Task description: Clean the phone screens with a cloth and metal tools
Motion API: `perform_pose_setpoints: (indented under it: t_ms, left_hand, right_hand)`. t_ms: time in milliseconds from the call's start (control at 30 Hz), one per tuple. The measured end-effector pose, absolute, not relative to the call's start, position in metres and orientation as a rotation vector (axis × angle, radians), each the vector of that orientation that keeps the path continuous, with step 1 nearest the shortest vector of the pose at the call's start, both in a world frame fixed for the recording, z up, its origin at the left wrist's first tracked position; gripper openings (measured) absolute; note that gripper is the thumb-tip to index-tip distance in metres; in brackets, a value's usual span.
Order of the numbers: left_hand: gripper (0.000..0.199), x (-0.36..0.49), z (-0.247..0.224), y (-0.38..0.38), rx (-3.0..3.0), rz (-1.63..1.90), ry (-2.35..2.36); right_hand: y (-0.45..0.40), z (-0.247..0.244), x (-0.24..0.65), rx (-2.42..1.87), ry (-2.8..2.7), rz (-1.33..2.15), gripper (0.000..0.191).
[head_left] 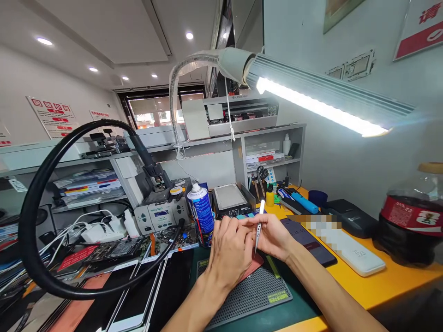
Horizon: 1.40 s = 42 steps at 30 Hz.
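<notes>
My right hand point(273, 235) pinches a pair of pale metal tweezers point(259, 230), with a row of small holes and the tip pointing down. Beside it, my left hand point(228, 251) is closed, its fingers curled in against the right fingers; what they hold is hidden. Under both hands lies a flat pinkish-red piece point(254, 267), mostly covered, so its kind cannot be made out. It rests on a grey perforated work mat point(238, 309) with yellow labels.
A blue spray can point(201, 216) stands just beyond my left hand. Phone screens point(134, 290) and a looping black hose point(26, 230) fill the left. Rightward lie a dark phone point(318, 251), a white power bank point(360, 256) and a cola bottle point(408, 230). A lit lamp point(321, 92) hangs overhead.
</notes>
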State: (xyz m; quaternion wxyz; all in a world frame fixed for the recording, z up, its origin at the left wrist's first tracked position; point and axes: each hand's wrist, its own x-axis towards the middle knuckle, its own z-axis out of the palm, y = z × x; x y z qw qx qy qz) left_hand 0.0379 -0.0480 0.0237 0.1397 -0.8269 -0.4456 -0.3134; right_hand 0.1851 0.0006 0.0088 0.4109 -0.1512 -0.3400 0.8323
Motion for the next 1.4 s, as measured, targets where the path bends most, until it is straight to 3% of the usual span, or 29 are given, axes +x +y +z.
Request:
perform_pose_setpoints:
  t_ms: [467,1100,1400]
  left_hand:
    - [0.014,0.045,0.021,-0.044,-2.331,-0.707,-1.335]
    - [0.031,-0.004,0.04,-0.064,-2.761,-1.636,-1.892]
    - [0.032,-0.113,0.042,-0.181,-2.441,-1.683,-2.322]
  right_hand:
    - [0.002,0.005,0.18,-0.413,-0.851,2.06,0.027]
    - [-0.007,0.02,0.186,-0.537,-0.94,2.046,0.039]
    - [-0.016,0.031,0.188,-0.619,-0.936,2.041,0.039]
